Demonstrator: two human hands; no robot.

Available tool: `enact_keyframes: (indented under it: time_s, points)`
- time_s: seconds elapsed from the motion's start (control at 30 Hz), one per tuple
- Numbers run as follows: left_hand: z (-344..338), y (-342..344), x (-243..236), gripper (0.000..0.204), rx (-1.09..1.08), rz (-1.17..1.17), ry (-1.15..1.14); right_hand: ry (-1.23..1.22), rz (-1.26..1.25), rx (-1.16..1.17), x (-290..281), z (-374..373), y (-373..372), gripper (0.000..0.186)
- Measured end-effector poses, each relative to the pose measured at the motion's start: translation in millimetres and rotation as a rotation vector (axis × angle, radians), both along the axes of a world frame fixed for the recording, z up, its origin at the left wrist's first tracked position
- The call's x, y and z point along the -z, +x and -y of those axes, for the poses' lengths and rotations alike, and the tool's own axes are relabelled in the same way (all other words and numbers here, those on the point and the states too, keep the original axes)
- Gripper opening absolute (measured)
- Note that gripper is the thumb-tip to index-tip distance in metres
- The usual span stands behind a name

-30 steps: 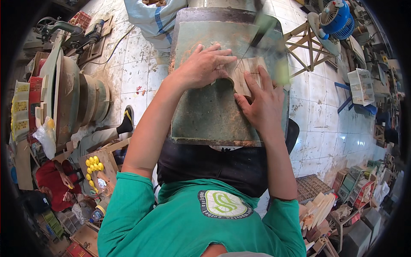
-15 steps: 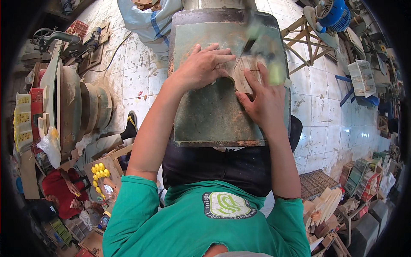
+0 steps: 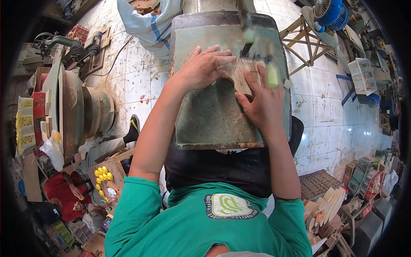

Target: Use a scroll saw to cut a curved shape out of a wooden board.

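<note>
A pale wooden board (image 3: 242,85) lies on the greenish metal machine table (image 3: 214,120) in front of me. A curved line is drawn on it, and its near left edge is cut in a curve. My left hand (image 3: 204,68) rests on the board's left side, fingers stretched to the right. On the right side my right hand (image 3: 264,100) lies with its fingers spread and pointing away from me. A dark, blurred machine arm (image 3: 246,47) comes down to the board between and beyond my hands. Beside my right fingers is a blurred pale green part (image 3: 272,76).
A white sack (image 3: 147,23) with wood scraps stands beyond the table's left corner. To the left is a large wheeled machine (image 3: 77,103); a person in red (image 3: 68,192) sits below it. A blue fan (image 3: 332,15) and wooden stand are at the far right. Cut wooden pieces (image 3: 327,205) lie lower right.
My hands and the board look nearly unmoved. The blurred green part and the dark machine arm appear slightly shifted, and the whole view has moved a little.
</note>
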State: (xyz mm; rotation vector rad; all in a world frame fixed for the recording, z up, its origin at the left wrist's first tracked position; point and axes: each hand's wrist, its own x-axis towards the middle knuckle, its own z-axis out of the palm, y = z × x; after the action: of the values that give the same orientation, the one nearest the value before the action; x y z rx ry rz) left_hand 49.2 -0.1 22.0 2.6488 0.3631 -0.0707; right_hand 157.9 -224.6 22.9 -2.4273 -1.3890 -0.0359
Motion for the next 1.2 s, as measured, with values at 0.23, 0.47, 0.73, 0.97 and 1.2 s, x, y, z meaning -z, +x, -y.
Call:
enact_keyframes:
  time_s: [0.23, 0.47, 0.73, 0.97, 1.2]
  points:
    - [-1.9, 3.3, 1.0, 0.053, 0.000, 0.018, 0.006, 0.020, -0.022, 0.033, -1.6, -1.4, -5.2, 0.062]
    - [-3.9, 3.6, -0.3, 0.052, 0.017, 0.033, -0.005, 0.042, 0.018, 0.071, -3.9, -3.2, -11.6, 0.061]
    - [-1.8, 4.1, 1.5, 0.050, 0.000, 0.063, 0.012, 0.035, -0.006, 0.127, -7.5, -7.7, -19.8, 0.063]
    - [88.6, -14.7, -1.1, 0.073, -0.455, 0.138, 0.174, -0.164, -0.144, 0.053, -31.0, -3.2, -1.8, 0.064]
    - [86.6, -15.4, 17.6, 0.090, -0.428, 0.307, 0.028, -0.138, -0.111, 0.020, -28.0, 0.0, 0.8, 0.066]
